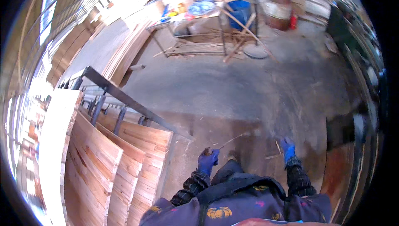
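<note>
My left hand [207, 160], in a blue glove with a dark patch, is closed in front of my body. A thin dark rod [231, 140] sticks out of it toward the upper right, its far end fading against the floor. My right hand [288, 148], also blue-gloved, hangs at the right over the floor. Its fingers are blurred and I cannot tell whether they hold anything. Close beside it shows a thin pale sliver of wood [278, 146], and another strip [273, 157] lies just below; whether the hand touches them is unclear.
Several glued wood panels [141, 143] stand on edge in a dark metal rack [120, 97] at my left. Farther off are a cluttered metal-framed table [195, 37], a blue bin [239, 14], a rusty drum [277, 12] and stacked long boards [126, 53]. Dark machinery [353, 122] lines the right.
</note>
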{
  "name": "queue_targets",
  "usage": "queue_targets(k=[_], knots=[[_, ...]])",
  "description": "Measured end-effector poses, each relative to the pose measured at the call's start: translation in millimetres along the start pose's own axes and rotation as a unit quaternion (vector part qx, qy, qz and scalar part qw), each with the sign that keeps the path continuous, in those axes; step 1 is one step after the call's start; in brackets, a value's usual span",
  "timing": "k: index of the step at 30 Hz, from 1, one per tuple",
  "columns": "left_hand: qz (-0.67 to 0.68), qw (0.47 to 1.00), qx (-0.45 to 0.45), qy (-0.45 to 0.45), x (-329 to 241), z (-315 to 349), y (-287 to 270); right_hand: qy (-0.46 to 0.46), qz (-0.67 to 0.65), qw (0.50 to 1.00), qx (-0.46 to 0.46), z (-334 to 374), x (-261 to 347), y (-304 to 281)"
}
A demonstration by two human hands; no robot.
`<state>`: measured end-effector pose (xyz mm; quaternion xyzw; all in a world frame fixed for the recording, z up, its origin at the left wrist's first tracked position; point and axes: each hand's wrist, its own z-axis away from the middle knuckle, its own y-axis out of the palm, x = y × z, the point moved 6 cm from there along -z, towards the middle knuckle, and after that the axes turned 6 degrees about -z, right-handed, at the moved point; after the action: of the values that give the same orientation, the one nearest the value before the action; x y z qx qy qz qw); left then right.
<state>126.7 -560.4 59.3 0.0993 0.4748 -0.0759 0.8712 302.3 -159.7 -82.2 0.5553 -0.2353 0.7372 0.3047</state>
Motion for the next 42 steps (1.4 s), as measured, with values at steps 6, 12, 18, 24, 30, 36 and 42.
queue_targets(k=[6,12,18,24,30,36,42], knots=[[-0.060,0.998,-0.014,0.003,-87,-117,23,-0.067,0.310,0.943,0.103,-115,-61,5],[-0.110,0.991,-0.061,0.041,-162,-242,62,-0.226,0.633,0.719,0.179,-233,-72,-25],[-0.038,0.992,-0.102,0.068,-245,-357,130,-0.187,0.656,0.709,0.180,-406,3,-53],[0.057,0.980,-0.154,0.107,-390,-423,206,-0.302,0.644,0.695,0.102,-601,133,-24],[0.076,0.964,-0.103,0.232,-488,-536,250,0.075,-0.316,0.945,-0.047,-720,194,46],[0.075,0.951,-0.077,0.289,-576,-714,305,0.072,0.163,0.980,-0.087,-730,208,131],[0.118,0.939,-0.017,0.324,-626,-856,352,0.170,0.204,0.961,-0.083,-688,262,185]])
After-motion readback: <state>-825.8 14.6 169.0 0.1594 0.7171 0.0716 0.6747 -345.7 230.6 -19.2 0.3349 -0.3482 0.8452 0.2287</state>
